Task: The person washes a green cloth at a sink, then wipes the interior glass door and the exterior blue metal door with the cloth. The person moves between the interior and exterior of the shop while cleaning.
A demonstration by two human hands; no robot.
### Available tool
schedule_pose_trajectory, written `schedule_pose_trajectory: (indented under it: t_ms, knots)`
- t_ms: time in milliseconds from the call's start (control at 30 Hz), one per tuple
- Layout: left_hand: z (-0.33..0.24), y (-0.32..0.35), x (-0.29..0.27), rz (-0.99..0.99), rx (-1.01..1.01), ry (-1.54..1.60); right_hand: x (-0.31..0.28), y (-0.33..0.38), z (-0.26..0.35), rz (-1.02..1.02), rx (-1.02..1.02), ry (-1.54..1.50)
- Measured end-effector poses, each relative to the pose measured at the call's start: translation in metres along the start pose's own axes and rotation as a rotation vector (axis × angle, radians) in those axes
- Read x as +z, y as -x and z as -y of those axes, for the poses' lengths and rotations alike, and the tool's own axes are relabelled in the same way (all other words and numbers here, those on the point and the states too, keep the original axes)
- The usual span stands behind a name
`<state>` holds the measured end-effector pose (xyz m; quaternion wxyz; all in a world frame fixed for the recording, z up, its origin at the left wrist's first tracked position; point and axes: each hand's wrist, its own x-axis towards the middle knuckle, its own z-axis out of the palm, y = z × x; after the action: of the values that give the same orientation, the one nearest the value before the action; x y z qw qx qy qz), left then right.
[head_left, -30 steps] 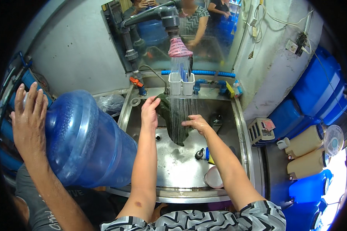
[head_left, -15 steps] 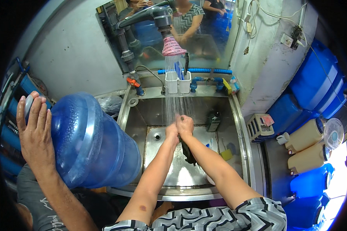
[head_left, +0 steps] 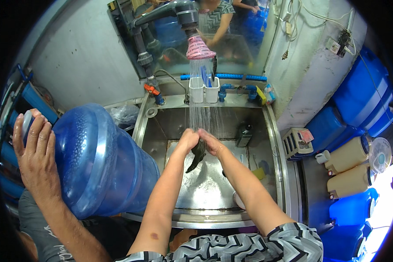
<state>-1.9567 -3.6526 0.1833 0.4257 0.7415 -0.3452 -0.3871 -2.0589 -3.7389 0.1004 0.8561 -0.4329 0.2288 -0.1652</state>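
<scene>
Right at the centre of the frame, both hands meet under the falling water: the left hand (head_left: 188, 139) and the right hand (head_left: 210, 142) are closed around a dark cloth (head_left: 198, 153), fingers curled tight on its top end, while the rest of it hangs down toward the floor of the steel sink (head_left: 214, 192). Water streams from a pink shower head (head_left: 199, 48) at upper centre, fixed to a grey pipe (head_left: 161, 13).

At the left, another person's hand (head_left: 36, 153) lies flat, fingers spread, on the bottom of a big blue bottle (head_left: 100, 159) — it rests tilted on the sink's left rim. Behind the stream stand two white cups (head_left: 204, 90) with blue things inside, just beside a blue pipe (head_left: 238, 77) along the back edge. A small dark bottle (head_left: 244, 135) stands at the sink's right wall, and a yellow sponge (head_left: 258, 173) lies lower right of it.

On the right side of the frame, blue drums (head_left: 358, 100) stack up, with two cream jugs (head_left: 347, 168) below them — and a white box (head_left: 296, 142) with a pink label sits between sink and jugs.
</scene>
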Motion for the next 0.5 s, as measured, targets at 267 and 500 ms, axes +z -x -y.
schedule_pose_trajectory:
  t_ms: [267, 500]
  knots:
    - [-0.005, 0.017, -0.018, 0.105, 0.323, 1.024, -0.005, 0.024, -0.049, -0.089, 0.142, -0.004]
    - [0.115, 0.008, 0.033, 0.077, -0.3, 1.249, 0.0, 0.005, -0.04, -0.403, 0.065, -0.164]
